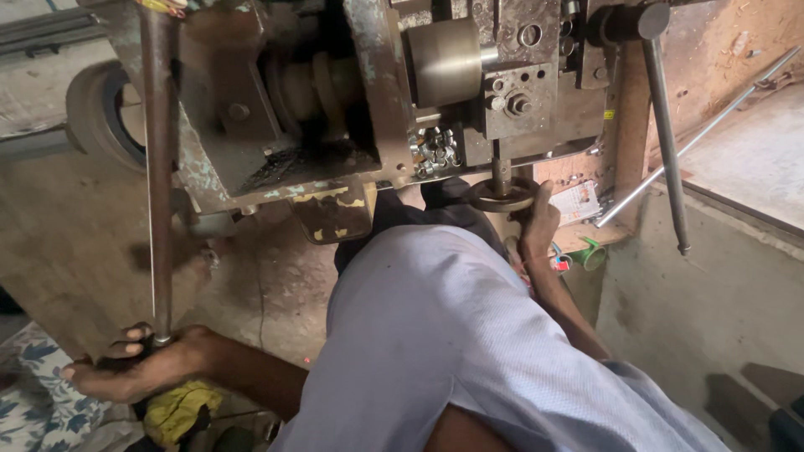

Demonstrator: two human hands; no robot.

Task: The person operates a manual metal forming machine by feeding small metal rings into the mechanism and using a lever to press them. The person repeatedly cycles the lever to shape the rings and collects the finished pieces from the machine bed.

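Because the right hand (536, 222) rests open-fingered on the dark round metal disc (501, 197) just under the greasy grey press machine (377, 100), any sudden stroke could pinch its fingers. At near left, the left hand (134, 368) is closed around the end of the long rusty steel lever (157, 167); a slip there might jerk the mechanism. The disc sits far right of that hand.

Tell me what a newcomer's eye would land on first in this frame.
Probably the heavy, worn metal machine filling the top, paint flaking, with a brass-coloured cylinder at its middle. At lower left the left hand grips the end of a long rusty lever that rises to the machine. Right of centre the right hand touches a round disc on a short shaft under the machine, above a pale blue clothed leg.
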